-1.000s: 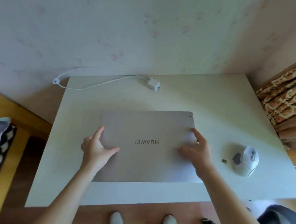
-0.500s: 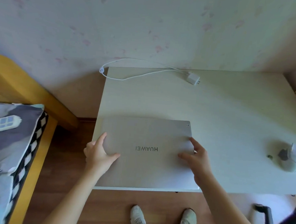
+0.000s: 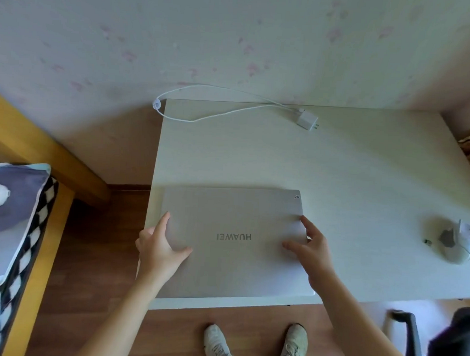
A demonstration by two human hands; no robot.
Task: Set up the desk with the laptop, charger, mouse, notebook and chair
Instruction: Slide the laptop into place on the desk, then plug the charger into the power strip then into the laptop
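A closed silver laptop [image 3: 234,221] lies flat at the front left of the white desk [image 3: 364,184], its logo upside down to me. My left hand [image 3: 160,248] grips its left edge, thumb on the lid. My right hand [image 3: 310,248] holds its right edge the same way. A white charger [image 3: 307,120] with its looped cable [image 3: 204,119] lies at the desk's back edge, the cable hanging over the left corner. A white and grey mouse [image 3: 457,245] rests at the right. Part of a dark chair [image 3: 437,343] shows at the lower right. No notebook is in view.
A bed with a yellow wooden frame [image 3: 47,151] and a patterned pillow [image 3: 14,215] stands to the left of the desk. A wall runs behind the desk. My shoes [image 3: 255,345] are on the wooden floor in front of it.
The laptop has slid left across the desk with both hands on it, from the middle to the front left corner. My view has turned left, bringing the bed in.
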